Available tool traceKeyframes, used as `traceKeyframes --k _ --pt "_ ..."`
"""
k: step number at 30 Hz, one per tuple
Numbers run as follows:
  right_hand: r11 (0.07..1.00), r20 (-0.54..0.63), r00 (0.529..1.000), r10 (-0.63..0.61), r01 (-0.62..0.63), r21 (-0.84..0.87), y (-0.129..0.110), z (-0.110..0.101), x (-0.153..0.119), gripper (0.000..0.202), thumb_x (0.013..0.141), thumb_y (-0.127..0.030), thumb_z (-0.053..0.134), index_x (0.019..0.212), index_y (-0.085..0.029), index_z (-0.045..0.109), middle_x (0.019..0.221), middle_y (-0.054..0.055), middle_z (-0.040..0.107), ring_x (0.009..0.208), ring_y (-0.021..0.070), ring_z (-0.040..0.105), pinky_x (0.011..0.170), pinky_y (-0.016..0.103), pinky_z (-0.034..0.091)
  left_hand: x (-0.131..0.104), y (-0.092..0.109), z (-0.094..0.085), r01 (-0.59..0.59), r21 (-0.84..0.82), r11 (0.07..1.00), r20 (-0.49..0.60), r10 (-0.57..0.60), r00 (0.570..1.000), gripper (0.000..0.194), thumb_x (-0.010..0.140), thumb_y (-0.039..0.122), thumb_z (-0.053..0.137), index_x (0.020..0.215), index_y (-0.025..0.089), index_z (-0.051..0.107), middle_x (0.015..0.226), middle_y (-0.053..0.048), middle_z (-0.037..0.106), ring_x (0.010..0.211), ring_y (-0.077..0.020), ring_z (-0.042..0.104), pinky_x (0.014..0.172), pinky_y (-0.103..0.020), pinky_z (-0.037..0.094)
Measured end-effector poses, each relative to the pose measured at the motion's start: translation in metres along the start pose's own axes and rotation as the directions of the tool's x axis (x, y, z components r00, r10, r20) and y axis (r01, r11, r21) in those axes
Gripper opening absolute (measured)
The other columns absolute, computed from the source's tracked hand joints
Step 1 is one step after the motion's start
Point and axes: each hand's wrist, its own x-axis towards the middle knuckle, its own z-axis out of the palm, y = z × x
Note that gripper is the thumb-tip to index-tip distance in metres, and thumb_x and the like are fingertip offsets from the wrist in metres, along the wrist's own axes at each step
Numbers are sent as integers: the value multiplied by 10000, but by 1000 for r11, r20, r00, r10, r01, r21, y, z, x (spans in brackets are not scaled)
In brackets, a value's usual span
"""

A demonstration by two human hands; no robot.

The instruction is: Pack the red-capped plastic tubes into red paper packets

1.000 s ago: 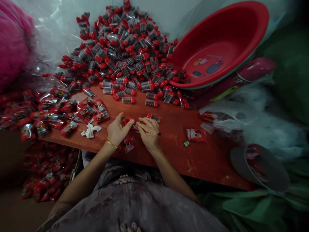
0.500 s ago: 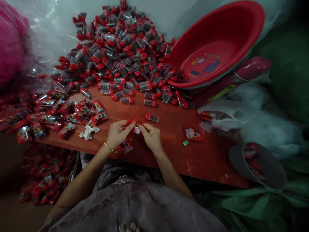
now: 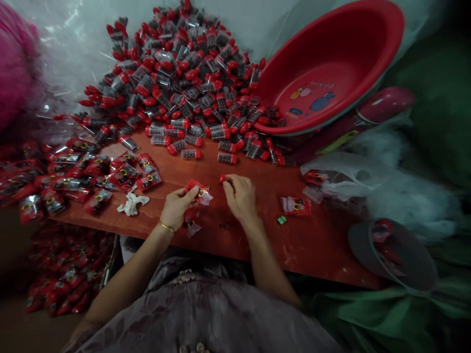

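Observation:
My left hand is closed, pinching a small red printed plastic packet between thumb and fingers. My right hand is curled over a small clear tube with a red cap. Only the red end pokes out past the fingertips; the rest of the tube is hidden by the hand. Just below the held packet, another red packet lies on the table near its front edge. Two more capped tubes, such as the clear tube beyond my right hand, lie on the tabletop.
A big heap of red-capped tubes fills the back, beside a tilted red basin. Filled red packets pile up at left, near a crumpled white scrap. At right are a packet, plastic bags and a grey container.
My right hand has let go of the packet and moved right onto the tube lying there. My left hand keeps the packet, tilted a little and shifted slightly left.

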Motion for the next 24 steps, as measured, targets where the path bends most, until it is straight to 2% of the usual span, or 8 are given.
traceKeyframes --k 3,6,9,11,13,17,19,24 --pt "976 26 995 97 -90 -196 30 -2 14 339 853 -416 490 1027 -152 612 1234 179 556 1190 333 417 956 529 309 1 1 0 78 -34 996 25 -77 997 309 519 316 832 678 124 651 634 -18 671 525 -101 597 564 -234 494" --pt "987 86 990 115 -104 -125 38 -2 11 239 809 -399 554 889 -179 601 1148 151 606 1144 313 473 926 512 359 2 0 1 150 -63 987 52 -147 988 275 574 319 807 654 135 619 590 -2 647 510 -101 592 560 -236 491" --pt "960 127 971 203 -222 168 24 -13 -8 218 777 -401 577 848 -195 567 818 54 660 768 208 608 737 369 471 3 -2 -1 153 -71 986 43 -150 988 283 582 331 803 643 136 608 567 1 637 513 -103 596 566 -232 496" --pt "850 210 942 261 -328 412 10 -27 -23 229 763 -413 585 839 -199 561 684 -4 626 545 141 565 576 285 463 3 -3 -3 129 -58 990 26 -127 992 285 577 333 806 654 130 620 573 -5 642 517 -105 601 566 -230 499" --pt "745 286 922 263 -382 547 -3 -40 -35 229 737 -400 617 838 -198 579 613 -29 606 449 107 507 484 243 425 3 -3 -3 93 -32 995 8 -93 996 290 565 329 812 674 123 639 595 -16 653 521 -106 602 566 -230 500" --pt "720 307 923 233 -376 583 -18 -52 -45 174 698 -346 662 769 -194 617 552 -44 566 437 90 466 431 214 373 -1 -4 1 17 33 999 24 -18 1000 342 510 365 827 691 116 678 631 -20 670 517 -94 586 560 -225 490" --pt "711 330 917 223 -385 588 -22 -51 -45 165 696 -345 658 742 -194 615 538 -46 551 438 88 463 425 210 367 -4 -5 3 -26 63 998 46 23 999 371 476 397 830 681 120 692 641 -17 675 539 -97 585 563 -226 485" --pt "601 416 871 262 -484 636 -27 -38 -43 226 702 -402 646 760 -189 596 510 -49 546 413 86 471 402 198 371 -8 -7 2 -116 128 985 99 104 990 376 475 434 815 688 139 718 659 -9 686 564 -98 576 575 -218 471"
